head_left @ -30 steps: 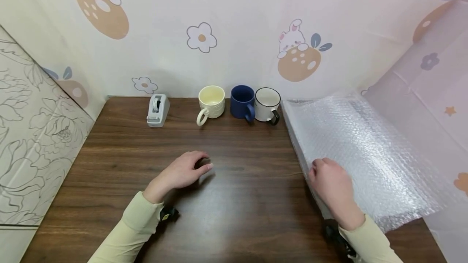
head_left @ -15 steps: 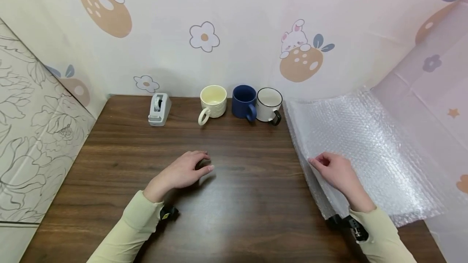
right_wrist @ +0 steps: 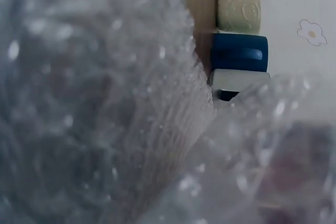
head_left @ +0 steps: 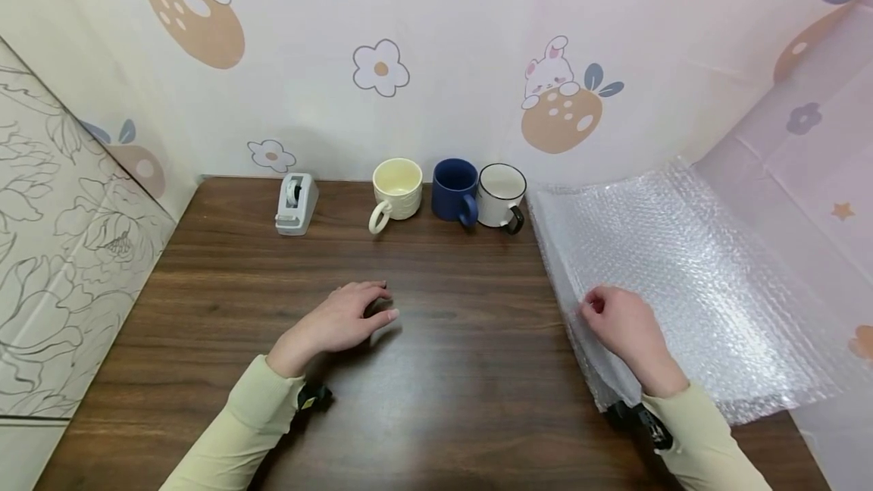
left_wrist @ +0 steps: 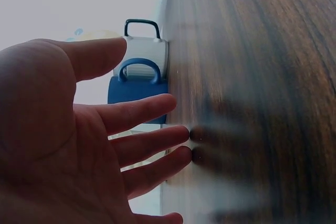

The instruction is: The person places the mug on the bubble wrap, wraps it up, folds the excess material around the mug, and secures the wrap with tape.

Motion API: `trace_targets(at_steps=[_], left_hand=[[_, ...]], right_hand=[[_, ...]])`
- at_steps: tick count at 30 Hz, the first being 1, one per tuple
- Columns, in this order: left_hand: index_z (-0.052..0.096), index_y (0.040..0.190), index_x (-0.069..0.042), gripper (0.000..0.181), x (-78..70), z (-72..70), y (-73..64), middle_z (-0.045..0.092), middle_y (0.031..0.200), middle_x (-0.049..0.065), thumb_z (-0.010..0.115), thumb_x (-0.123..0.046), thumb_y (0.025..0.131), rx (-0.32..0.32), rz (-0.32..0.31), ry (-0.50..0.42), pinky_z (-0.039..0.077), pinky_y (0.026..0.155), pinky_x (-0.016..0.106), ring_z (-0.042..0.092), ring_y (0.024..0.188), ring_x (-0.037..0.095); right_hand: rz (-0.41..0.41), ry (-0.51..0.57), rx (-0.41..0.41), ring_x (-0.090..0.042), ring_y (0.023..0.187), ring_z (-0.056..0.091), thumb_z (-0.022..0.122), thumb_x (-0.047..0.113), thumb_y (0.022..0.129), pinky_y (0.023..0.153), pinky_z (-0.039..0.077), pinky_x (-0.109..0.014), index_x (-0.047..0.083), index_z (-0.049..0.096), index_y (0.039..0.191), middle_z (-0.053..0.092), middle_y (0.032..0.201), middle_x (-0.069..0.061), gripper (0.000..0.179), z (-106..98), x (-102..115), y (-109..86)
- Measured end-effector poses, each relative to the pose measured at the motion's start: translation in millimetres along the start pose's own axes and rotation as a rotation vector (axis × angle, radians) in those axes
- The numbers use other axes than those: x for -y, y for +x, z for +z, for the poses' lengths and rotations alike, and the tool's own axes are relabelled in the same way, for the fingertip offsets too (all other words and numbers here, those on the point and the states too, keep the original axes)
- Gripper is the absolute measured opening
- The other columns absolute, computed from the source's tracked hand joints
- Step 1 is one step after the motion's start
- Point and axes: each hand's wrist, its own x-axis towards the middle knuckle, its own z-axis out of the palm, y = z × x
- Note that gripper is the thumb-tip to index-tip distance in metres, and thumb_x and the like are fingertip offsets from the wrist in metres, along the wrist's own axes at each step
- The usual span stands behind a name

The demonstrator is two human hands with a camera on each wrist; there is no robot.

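Observation:
Clear bubble wrap (head_left: pixel 709 279) lies in layers on the right side of the table. My right hand (head_left: pixel 627 332) pinches the left edge of its upper sheet, which is slightly raised off the layer below. In the right wrist view, bubble wrap (right_wrist: pixel 94 93) fills most of the picture, and the hand shows only as a blur through the film. My left hand (head_left: pixel 337 320) rests on the table at centre left with relaxed fingers, holding nothing. Its fingertips (left_wrist: pixel 181 132) touch the wood in the left wrist view.
Along the back wall stand a pale yellow mug (head_left: pixel 398 192), a dark blue mug (head_left: pixel 450 199) and a white mug (head_left: pixel 498 207) with black rim and handle. A grey tape dispenser (head_left: pixel 295 207) sits at the back left of the brown wooden table (head_left: pixel 436 385).
My right hand first lifted the upper sheet's edge and shifted slightly right, then lowered it a little and turned. The left hand has kept its place.

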Motion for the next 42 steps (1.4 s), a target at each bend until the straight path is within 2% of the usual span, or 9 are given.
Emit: trace_targets(at_steps=[4, 8, 13, 24, 27, 31, 35, 39, 42], left_hand=[[0.063, 0.128, -0.004, 0.046, 0.0, -1.3, 1.2, 0.052, 0.143, 0.019, 0.055, -0.040, 0.101, 0.001, 0.014, 0.006, 0.032, 0.109, 0.055, 0.046, 0.132, 0.039], [0.063, 0.128, -0.004, 0.047, -0.4, -2.2, 2.5, 0.052, 0.143, 0.019, 0.055, -0.041, 0.101, 0.001, 0.017, 0.000, 0.034, 0.110, 0.051, 0.046, 0.132, 0.037], [0.063, 0.128, -0.005, 0.047, -0.3, -2.3, 3.2, 0.053, 0.142, 0.017, 0.055, -0.042, 0.101, 0.003, 0.008, -0.005, 0.036, 0.109, 0.048, 0.047, 0.132, 0.035], [0.060, 0.134, -0.009, 0.054, -3.0, 0.1, 6.3, 0.060, 0.134, 0.007, 0.052, -0.051, 0.100, -0.015, -0.004, -0.072, 0.038, 0.107, 0.046, 0.051, 0.128, 0.027], [0.054, 0.140, -0.010, 0.057, -6.4, -0.2, 6.0, 0.057, 0.138, 0.005, 0.051, -0.052, 0.101, 0.020, 0.036, -0.226, 0.038, 0.108, 0.047, 0.050, 0.130, 0.023], [0.043, 0.148, -0.011, 0.053, -11.2, -3.0, 6.8, 0.053, 0.145, 0.004, 0.048, -0.042, 0.105, 0.100, 0.127, -0.543, 0.037, 0.109, 0.047, 0.050, 0.132, 0.022], [0.031, 0.153, -0.011, 0.050, -13.2, -7.4, 8.6, 0.048, 0.149, 0.012, 0.031, -0.037, 0.110, 0.132, 0.181, -0.758, 0.041, 0.105, 0.052, 0.051, 0.131, 0.029], [0.014, 0.158, -0.009, 0.064, -9.1, -10.0, 11.3, 0.038, 0.153, 0.025, 0.009, -0.049, 0.108, 0.181, 0.207, -0.940, 0.044, 0.100, 0.057, 0.048, 0.131, 0.041], [0.004, 0.159, -0.011, 0.078, -1.1, -12.1, 12.3, 0.035, 0.153, 0.028, 0.004, -0.062, 0.101, 0.200, 0.181, -1.093, 0.043, 0.099, 0.060, 0.047, 0.131, 0.042]], right_hand=[[0.012, 0.001, -0.068, -0.020, 0.056, 0.049, 0.055, 0.008, 0.087, 0.051, 0.041, -0.038, 0.006, 0.064, 0.077, 0.058, 0.066, -0.004, 0.014, -10.0, -2.9, -1.7], [0.017, -0.013, -0.264, -0.026, 0.055, 0.049, 0.053, 0.007, 0.083, 0.049, 0.039, -0.043, 0.006, 0.058, 0.077, 0.056, 0.068, -0.009, 0.008, -23.2, -4.0, -6.6], [-0.143, -0.020, -0.495, -0.033, 0.067, 0.060, 0.053, 0.007, 0.081, 0.057, 0.044, -0.052, 0.001, 0.063, 0.086, 0.066, 0.086, -0.018, 0.013, -33.3, -1.0, -16.1], [-0.484, -0.005, -0.574, -0.031, 0.092, 0.066, 0.046, 0.025, 0.090, 0.063, 0.047, -0.040, 0.000, 0.069, 0.087, 0.070, 0.104, -0.013, 0.034, -49.5, 36.7, -34.3], [-0.574, -0.002, -0.562, -0.032, 0.090, 0.067, 0.046, 0.026, 0.094, 0.071, 0.051, -0.035, 0.000, 0.070, 0.087, 0.070, 0.104, -0.014, 0.037, -52.0, 49.0, -40.2], [-0.766, 0.036, -0.517, -0.030, 0.087, 0.068, 0.048, 0.025, 0.100, 0.084, 0.052, -0.025, 0.000, 0.071, 0.087, 0.070, 0.104, -0.015, 0.036, -49.2, 67.3, -46.8], [-0.945, 0.084, -0.471, -0.028, 0.085, 0.069, 0.048, 0.021, 0.102, 0.078, 0.055, -0.030, 0.001, 0.071, 0.089, 0.070, 0.104, -0.014, 0.033, -39.2, 86.7, -53.1], [-1.062, 0.125, -0.394, -0.026, 0.090, 0.068, 0.048, 0.018, 0.103, 0.081, 0.055, -0.032, 0.001, 0.072, 0.095, 0.069, 0.109, -0.014, 0.030, -25.5, 100.1, -61.5], [-1.107, 0.147, -0.301, -0.025, 0.099, 0.067, 0.048, 0.018, 0.104, 0.088, 0.053, -0.034, 0.004, 0.072, 0.101, 0.067, 0.117, -0.012, 0.028, -11.8, 105.9, -69.0]])
